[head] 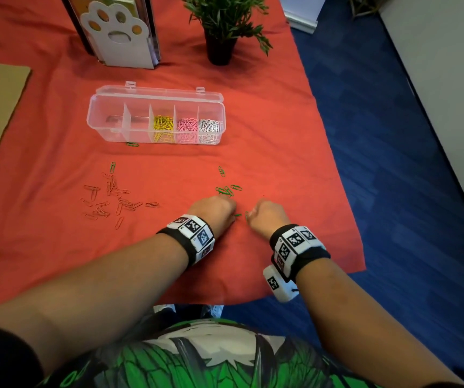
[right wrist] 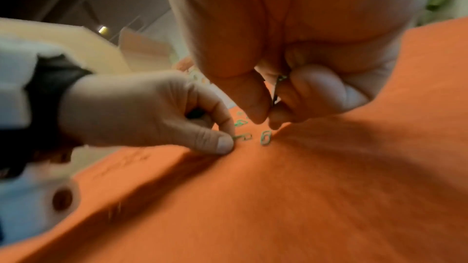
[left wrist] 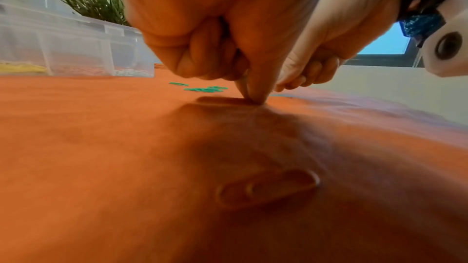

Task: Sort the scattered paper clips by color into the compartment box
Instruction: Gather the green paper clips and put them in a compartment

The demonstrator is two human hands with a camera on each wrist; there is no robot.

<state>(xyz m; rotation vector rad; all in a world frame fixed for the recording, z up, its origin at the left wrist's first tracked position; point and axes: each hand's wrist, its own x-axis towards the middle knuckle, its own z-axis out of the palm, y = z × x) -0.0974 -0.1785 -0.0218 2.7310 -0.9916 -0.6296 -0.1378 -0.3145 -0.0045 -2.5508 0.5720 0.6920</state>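
Paper clips of green wire (head: 228, 191) lie in a small loose cluster on the orange-red cloth (head: 267, 130) that covers the bench, just beyond both hands. One more green clip (head: 221, 171) lies a little farther out, another (head: 112, 167) sits at the far edge of the left-hand scatter, and a single one (head: 132, 144) rests against the front wall of the clear plastic compartment box (head: 105, 130).

That box stands open near the middle of the cloth, lid tipped back. Its three right compartments hold yellow clips (head: 163, 128), pink clips (head: 186, 128) and white clips (head: 209, 129); the two left compartments look bare. A spread of orange clips (head: 110, 201), close to the cloth's colour, lies to the left of the hands.

The left hand (head: 216, 211) is curled, its thumb and forefinger tips pressed down to the cloth, pinching the end of a green clip (right wrist: 241, 137) that lies flat there. The right hand (head: 266, 215) is curled too, and the right wrist view shows green wire (right wrist: 278, 85) tucked between its thumb and bent fingers, with its fingertips just above another flat green clip (right wrist: 265, 137).

At the far edge of the cloth stand a potted green plant (head: 222, 26) and a white paw-shaped holder (head: 119, 37).
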